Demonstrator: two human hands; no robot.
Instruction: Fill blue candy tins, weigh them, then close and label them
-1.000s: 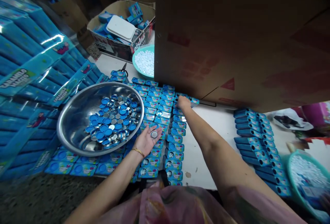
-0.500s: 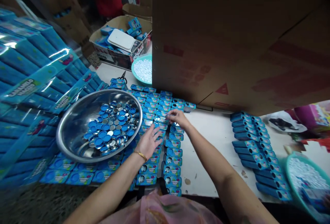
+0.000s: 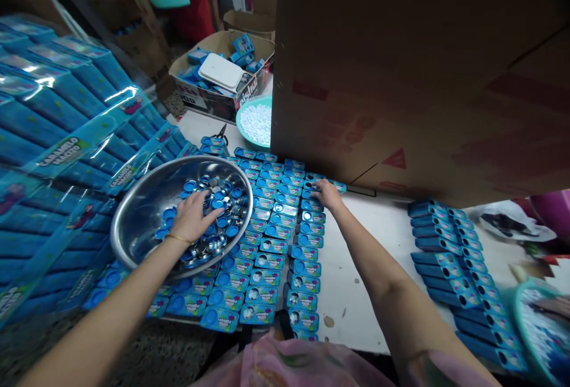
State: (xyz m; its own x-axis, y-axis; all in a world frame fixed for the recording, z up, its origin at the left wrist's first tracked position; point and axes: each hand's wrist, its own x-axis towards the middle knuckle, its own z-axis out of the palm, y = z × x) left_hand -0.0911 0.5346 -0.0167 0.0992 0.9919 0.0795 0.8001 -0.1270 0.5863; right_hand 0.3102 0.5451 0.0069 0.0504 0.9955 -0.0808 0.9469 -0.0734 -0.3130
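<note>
Since the earlier frame, the left hand (image 3: pixel 192 219) has been shifted into the bowl (image 3: pixel 122 238), and the right hand (image 3: pixel 328 194) to the far end of the right-hand row. Nearest, boxes (image 3: pixel 308 320) are laid in rows, white pieces (image 3: pixel 294 317) being seen in some openings. Over the caps (image 3: pixel 218 203) in the bowl, the left thumb is held apart from the fingers; any cap gripped is hidden. The caps are judged light, stiff and slippery, best taken by the rim. The right fingers are bent at the boxes; their hold cannot be told. Beyond, a carton (image 3: pixel 401 78) is stood.
</note>
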